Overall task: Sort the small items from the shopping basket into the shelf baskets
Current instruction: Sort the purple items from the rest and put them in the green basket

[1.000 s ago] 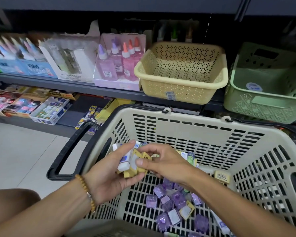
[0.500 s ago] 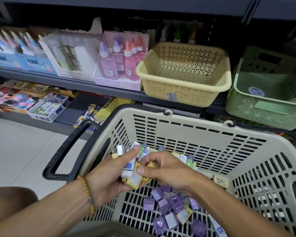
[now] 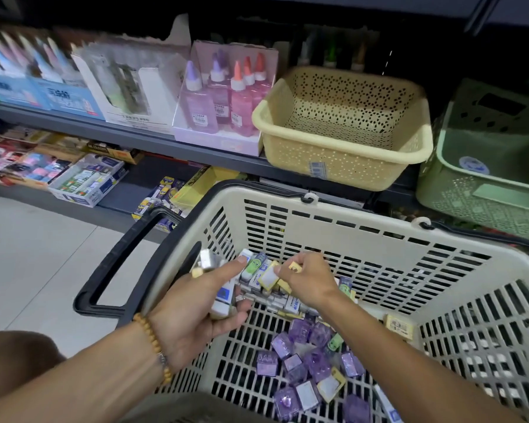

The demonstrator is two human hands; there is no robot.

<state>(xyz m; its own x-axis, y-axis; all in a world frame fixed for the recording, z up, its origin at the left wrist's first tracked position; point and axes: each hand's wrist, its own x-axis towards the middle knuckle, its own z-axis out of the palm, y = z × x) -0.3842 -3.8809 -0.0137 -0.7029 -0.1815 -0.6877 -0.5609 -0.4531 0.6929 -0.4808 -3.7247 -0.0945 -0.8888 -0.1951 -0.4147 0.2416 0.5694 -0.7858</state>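
Note:
A cream shopping basket (image 3: 379,239) with a black handle (image 3: 110,270) fills the lower view. Its floor holds several small items: purple boxes (image 3: 300,358), white erasers (image 3: 290,303) and yellow-edged packets (image 3: 330,387). My left hand (image 3: 196,309) is over the basket's left side, palm up, and grips a bunch of white erasers (image 3: 223,297). My right hand (image 3: 306,279) is beside it and pinches a small yellow-edged packet (image 3: 269,277) at the bunch. On the shelf behind stand a yellow perforated basket (image 3: 342,166) and a green basket (image 3: 483,203), both showing no items inside.
Left of the yellow basket stands a pink box of glue bottles (image 3: 223,99), then white (image 3: 129,87) and blue display boxes (image 3: 37,90). A lower shelf carries more stationery boxes (image 3: 86,178). Grey floor tiles (image 3: 28,264) lie at the left.
Both hands moved a little up and back in the basket. The right hand has slid apart from the left and now pinches one yellow-edged packet at the edge of the bunch.

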